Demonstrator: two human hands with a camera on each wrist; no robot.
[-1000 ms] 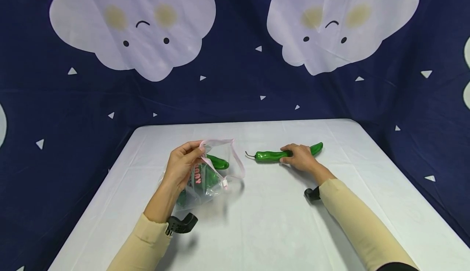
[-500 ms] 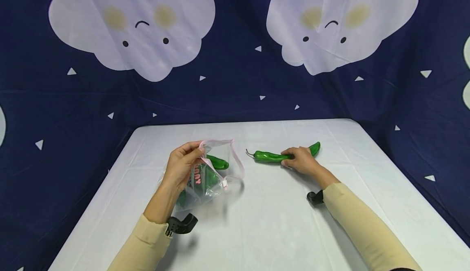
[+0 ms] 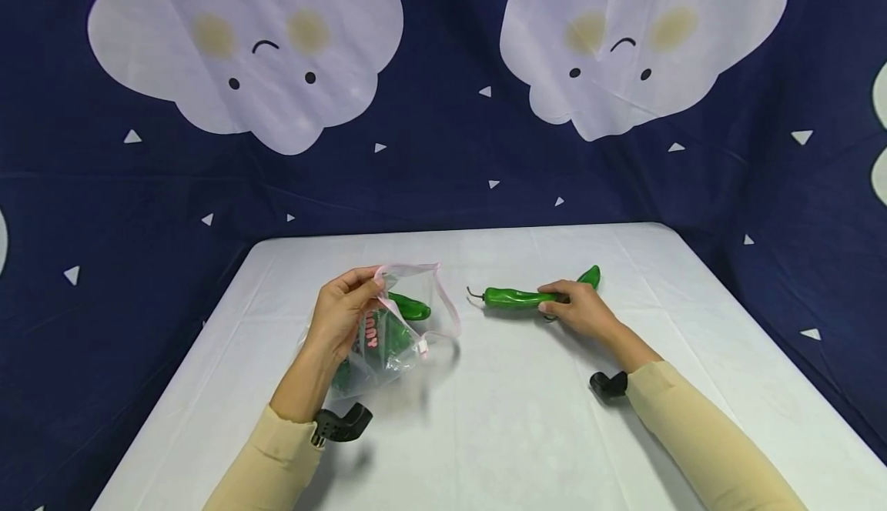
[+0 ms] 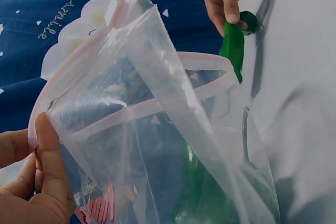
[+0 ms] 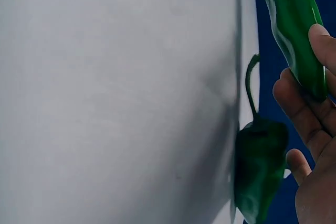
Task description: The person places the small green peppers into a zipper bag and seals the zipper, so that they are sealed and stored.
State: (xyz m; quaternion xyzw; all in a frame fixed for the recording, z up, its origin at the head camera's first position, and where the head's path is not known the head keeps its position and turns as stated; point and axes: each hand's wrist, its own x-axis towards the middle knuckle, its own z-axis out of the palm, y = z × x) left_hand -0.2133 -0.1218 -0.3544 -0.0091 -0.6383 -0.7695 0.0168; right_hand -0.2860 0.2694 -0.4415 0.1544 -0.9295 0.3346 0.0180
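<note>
My left hand (image 3: 336, 315) pinches the pink-edged rim of a clear zip bag (image 4: 142, 108), whose mouth gapes toward the right. Inside the bag are long green peppers (image 3: 409, 307), partly hidden by the printed plastic and my hand. My right hand (image 3: 582, 309) holds another long green pepper (image 3: 513, 298) near its tip, between thumb and fingers, with its thin curved stem pointing left. Under that hand lies one more green pepper (image 5: 261, 166) on the table; in the head view the hand covers its middle, and its tip (image 3: 590, 276) shows beyond.
A white cloth-covered table (image 3: 499, 419) carries everything. Behind it hangs a dark blue curtain (image 3: 430, 180) printed with white clouds and triangles. Black wrist cameras sit on the left wrist (image 3: 343, 422) and the right wrist (image 3: 608, 385).
My right hand has shifted a little right and toward me, toward the tip of the held pepper. The stem of the pepper beneath now shows below the fingers. My left hand and the bag stay put.
</note>
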